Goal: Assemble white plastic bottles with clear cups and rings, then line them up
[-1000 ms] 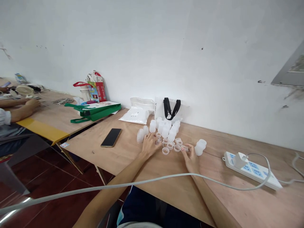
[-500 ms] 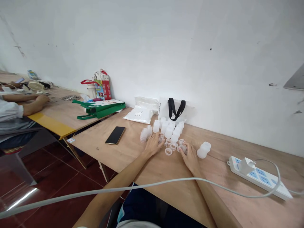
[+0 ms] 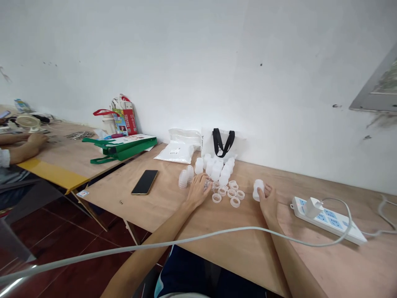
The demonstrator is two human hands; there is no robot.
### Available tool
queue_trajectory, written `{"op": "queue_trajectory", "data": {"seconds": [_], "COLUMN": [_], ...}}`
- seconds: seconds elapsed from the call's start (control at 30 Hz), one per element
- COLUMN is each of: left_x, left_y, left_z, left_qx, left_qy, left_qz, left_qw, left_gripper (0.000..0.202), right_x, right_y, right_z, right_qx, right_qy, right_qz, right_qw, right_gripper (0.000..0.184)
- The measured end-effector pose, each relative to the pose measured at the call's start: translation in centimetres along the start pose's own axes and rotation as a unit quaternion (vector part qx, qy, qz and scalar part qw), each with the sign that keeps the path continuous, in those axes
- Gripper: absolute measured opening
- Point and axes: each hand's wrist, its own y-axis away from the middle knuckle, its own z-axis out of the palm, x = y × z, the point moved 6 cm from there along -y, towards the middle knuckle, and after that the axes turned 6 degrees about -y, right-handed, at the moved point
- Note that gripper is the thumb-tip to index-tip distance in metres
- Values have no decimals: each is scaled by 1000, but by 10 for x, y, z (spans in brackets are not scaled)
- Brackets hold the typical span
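- Gripping a smooth, waisted, milky container [image 3: 257, 189] in the right hand [image 3: 268, 202], with long axis near vertical
- Resting left hand [image 3: 196, 192] beside thin, translucent rings [image 3: 216, 201]; cannot tell whether gripping

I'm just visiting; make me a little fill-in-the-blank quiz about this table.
1. The ____ hand touches a white container.
2. The phone lies to the ____ of the left hand.
3. The upright white bag has ____ handles.
4. The charger is plugged into the ____.

Missing words: right; left; black; power strip.
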Motion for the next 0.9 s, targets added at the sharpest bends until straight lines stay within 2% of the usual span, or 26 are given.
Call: {"op": "queue_trajectory", "data": {"seconds": [0.07,0.2,0.3,0.4,0.47,0.6,0.73,0.83,0.9], "left_x": [0,-1,-3,-3,-3,-6,-9,-8,-7], "left_y": [0,0,0,1,2,3,4,5,5], "left_z": [2,6,6,9,12,19,26,30,30], "left_qx": [2,-3,-3,-16,-24,-41,-71,-89,-96], "left_qy": [8,11,12,2,-10,-46,-86,-106,-117], "left_qz": [5,9,-1,-5,3,7,-10,-1,3], "left_qw": [1000,1000,1000,1000,1000,998,994,990,989], "left_gripper": [14,12,11,13,16,24,31,28,28], "right_x": [10,14,13,5,-1,-3,3,6,8], "right_y": [-2,-3,-1,1,2,2,-2,-9,-15], "right_z": [4,11,12,15,18,15,12,29,50], "right_qx": [-1,-30,-50,-71,-79,-46,17,9,-24], "right_qy": [-11,33,97,220,253,196,73,-8,-18], "right_qz": [42,58,71,43,15,13,40,31,28], "right_qw": [999,997,991,972,964,980,996,999,999], "right_gripper": [60,48,47,48,46,50,68,80,78]}}
